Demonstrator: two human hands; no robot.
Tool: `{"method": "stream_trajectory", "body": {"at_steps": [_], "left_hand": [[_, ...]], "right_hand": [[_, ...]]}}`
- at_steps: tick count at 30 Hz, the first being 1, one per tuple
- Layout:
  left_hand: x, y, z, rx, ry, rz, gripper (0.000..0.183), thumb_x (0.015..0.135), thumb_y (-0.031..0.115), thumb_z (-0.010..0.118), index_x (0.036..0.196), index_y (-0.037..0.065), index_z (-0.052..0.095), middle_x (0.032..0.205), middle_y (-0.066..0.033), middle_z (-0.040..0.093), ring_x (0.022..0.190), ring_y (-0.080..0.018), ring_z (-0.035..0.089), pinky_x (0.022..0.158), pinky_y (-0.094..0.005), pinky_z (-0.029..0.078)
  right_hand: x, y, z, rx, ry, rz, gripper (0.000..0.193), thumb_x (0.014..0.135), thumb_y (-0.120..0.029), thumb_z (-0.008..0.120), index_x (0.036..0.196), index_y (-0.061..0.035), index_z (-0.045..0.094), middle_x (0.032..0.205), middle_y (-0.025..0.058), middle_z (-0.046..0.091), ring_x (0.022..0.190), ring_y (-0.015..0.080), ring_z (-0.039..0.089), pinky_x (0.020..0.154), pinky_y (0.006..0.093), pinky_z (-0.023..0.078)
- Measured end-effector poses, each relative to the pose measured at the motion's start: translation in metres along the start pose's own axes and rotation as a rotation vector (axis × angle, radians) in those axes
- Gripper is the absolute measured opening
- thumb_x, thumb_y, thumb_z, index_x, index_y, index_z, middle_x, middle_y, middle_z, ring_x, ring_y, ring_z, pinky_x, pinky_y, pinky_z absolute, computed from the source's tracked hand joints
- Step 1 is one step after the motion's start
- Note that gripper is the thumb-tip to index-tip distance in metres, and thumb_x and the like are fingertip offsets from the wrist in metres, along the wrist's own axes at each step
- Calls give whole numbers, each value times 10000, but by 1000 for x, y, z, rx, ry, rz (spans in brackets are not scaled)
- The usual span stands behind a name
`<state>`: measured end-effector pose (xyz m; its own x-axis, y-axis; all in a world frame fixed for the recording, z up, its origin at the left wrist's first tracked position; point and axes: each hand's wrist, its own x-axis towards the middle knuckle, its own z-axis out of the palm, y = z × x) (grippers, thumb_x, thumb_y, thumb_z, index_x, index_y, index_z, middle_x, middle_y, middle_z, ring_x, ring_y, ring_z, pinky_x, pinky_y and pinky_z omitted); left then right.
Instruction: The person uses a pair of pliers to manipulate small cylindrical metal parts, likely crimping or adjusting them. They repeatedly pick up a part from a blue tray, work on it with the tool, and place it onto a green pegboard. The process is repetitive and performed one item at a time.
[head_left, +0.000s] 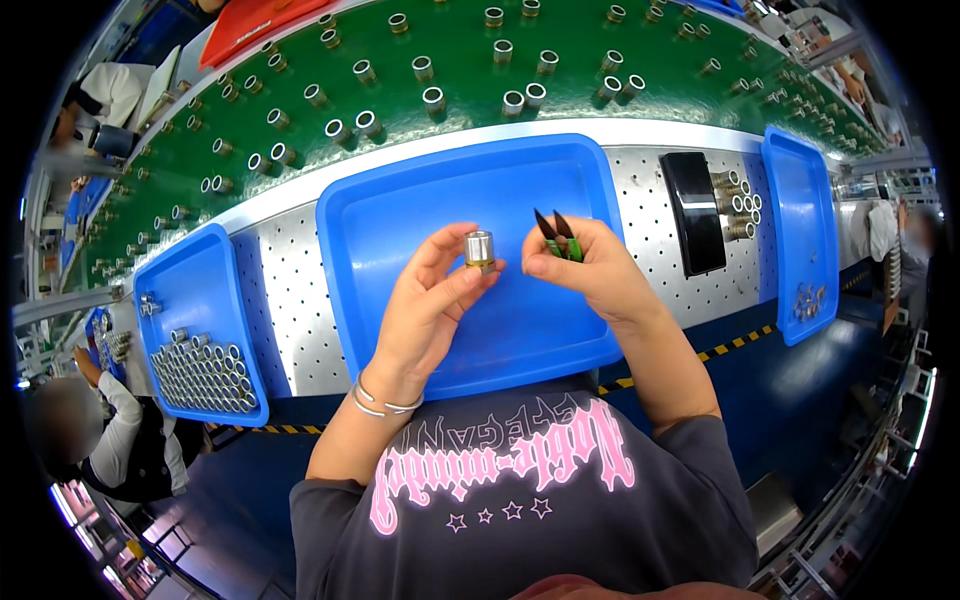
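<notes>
My left hand (425, 298) grips a short metal sleeve (480, 247) between thumb and fingers; it is shiny silver with a brassy lower band. My right hand (598, 268) is closed around green-and-black tweezers (562, 238), whose two dark pointed tips stick up, slightly apart. The tips are beside the sleeve and not touching it. Both hands are above a large blue tray (335, 270), in whose visible part I see no parts.
Many sleeves stand on the green belt (460, 125) ahead. At left, a blue tray (226, 268) holds packed sleeves. On the perforated metal bench (640, 200) lie a black phone (692, 213) and several sleeves (742, 205), next to another blue tray (800, 215). Co-workers are at both sides.
</notes>
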<state>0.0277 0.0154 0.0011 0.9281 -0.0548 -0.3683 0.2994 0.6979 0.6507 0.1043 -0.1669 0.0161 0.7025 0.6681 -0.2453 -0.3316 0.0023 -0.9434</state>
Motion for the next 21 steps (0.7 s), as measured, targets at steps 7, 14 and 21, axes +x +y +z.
{"method": "stream_trajectory", "body": {"at_steps": [7,14,21], "left_hand": [[3,-7,-6,-1,-3,30,415,848,59,597,1234,45,444,1091,-87,539,1019,-223,572,917,-301,460],[3,0,1,-79,38,45,456,877,79,552,1302,48,389,1143,-141,540,1020,-209,581,883,-259,496],[2,-2,0,17,43,64,447,863,63,570,1281,34,415,1104,-130,562,1007,-209,584,870,-273,487]], "right_hand": [[2,7,7,194,-30,26,133,814,-139,650,832,-33,571,713,-27,505,586,28,402,508,169,291],[0,8,0,217,29,55,127,822,-161,650,864,-59,588,718,-59,509,587,4,388,501,157,284],[-6,8,-3,-63,107,-47,130,813,-131,658,898,-48,605,756,-39,546,639,23,466,535,171,362]]}}
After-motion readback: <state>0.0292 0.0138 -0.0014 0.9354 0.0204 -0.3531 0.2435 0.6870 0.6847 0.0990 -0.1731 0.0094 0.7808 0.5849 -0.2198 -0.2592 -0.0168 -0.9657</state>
